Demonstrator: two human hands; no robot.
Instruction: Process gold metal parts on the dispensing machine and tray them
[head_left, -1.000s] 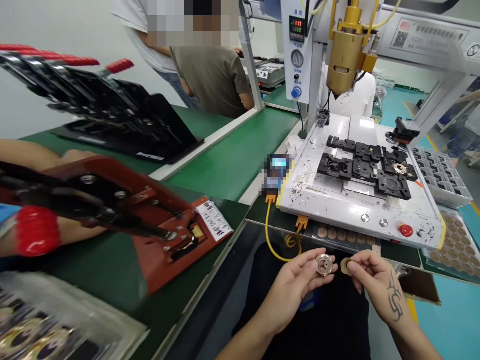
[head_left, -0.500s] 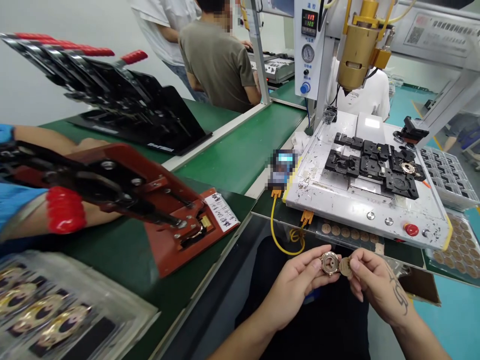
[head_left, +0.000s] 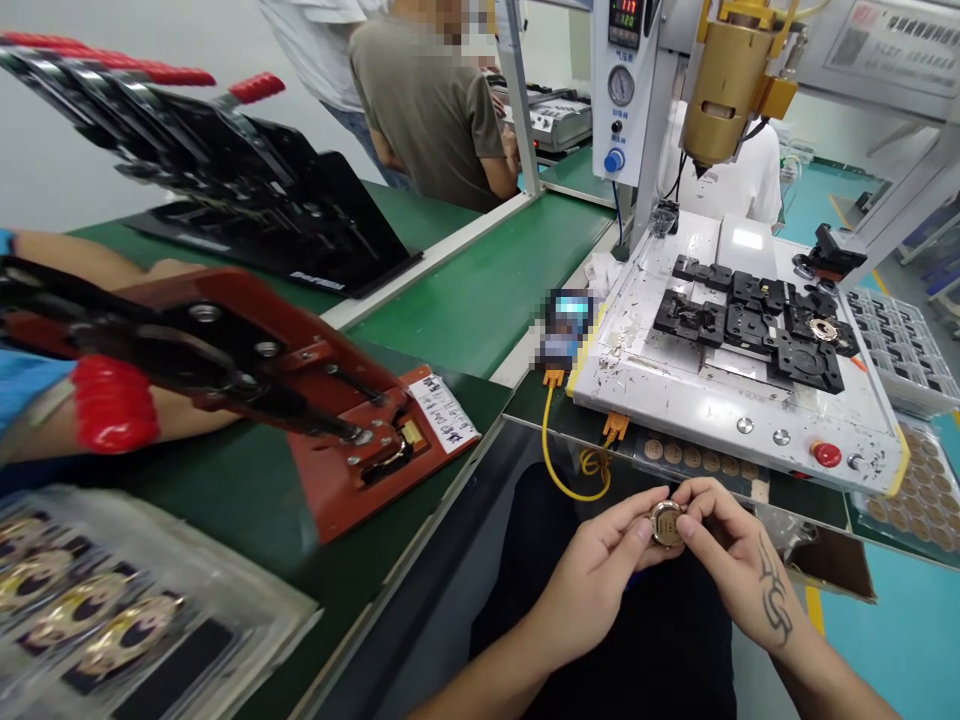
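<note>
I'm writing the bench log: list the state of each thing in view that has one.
Metal ring: held in both hands.
Disc: over the ring's opening; seating unclear.
Left hand: fingers shut on the ring.
Right hand: fingers at ring's opposite edge.
Temperature display: lit.
Gold nozzle head: apart from the black fixtures.
Yellow cable: looped.
Handheld device: screen lit, details blurred.
Stop button: pressed or not, unclear.
</note>
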